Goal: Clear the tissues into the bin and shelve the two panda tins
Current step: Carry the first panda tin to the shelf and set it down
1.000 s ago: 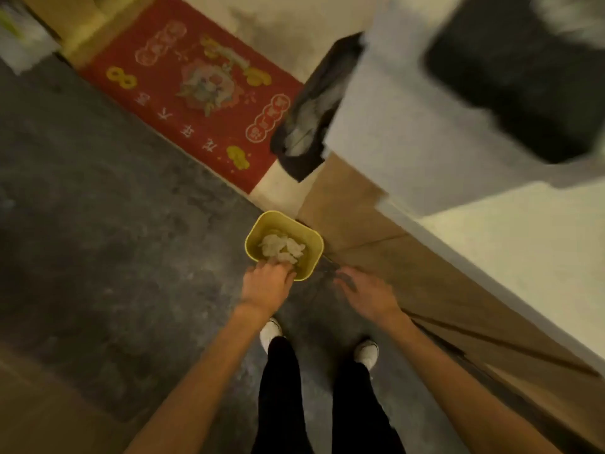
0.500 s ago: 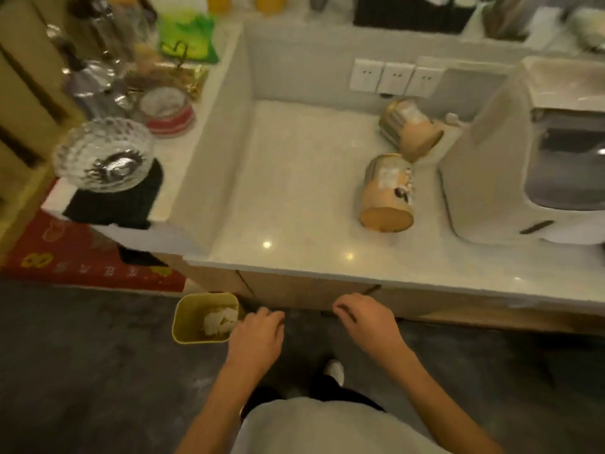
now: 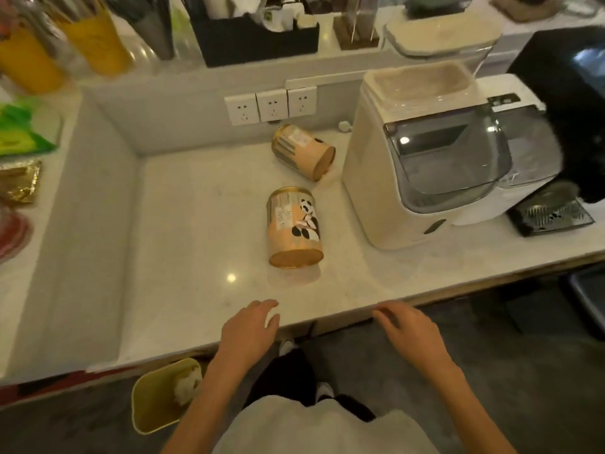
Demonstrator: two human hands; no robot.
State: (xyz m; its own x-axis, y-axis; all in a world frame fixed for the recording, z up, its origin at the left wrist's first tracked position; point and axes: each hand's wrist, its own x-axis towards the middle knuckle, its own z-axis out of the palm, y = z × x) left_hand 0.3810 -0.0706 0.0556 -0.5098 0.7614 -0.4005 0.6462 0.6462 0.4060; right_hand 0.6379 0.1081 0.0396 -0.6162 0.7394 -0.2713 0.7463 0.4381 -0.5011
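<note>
Both hands hung empty, fingers loosely spread: left hand (image 3: 250,329) over the tabletop (image 3: 183,231) edge, right hand (image 3: 409,330) just off it. Tissues (image 3: 187,385) sat in the bin (image 3: 154,404). Near tin (image 3: 294,227) and far tin (image 3: 302,151) lay toppled, unshelved.

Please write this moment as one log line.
tissues: in bin | panda tins: lying on counter | hands: empty
</note>
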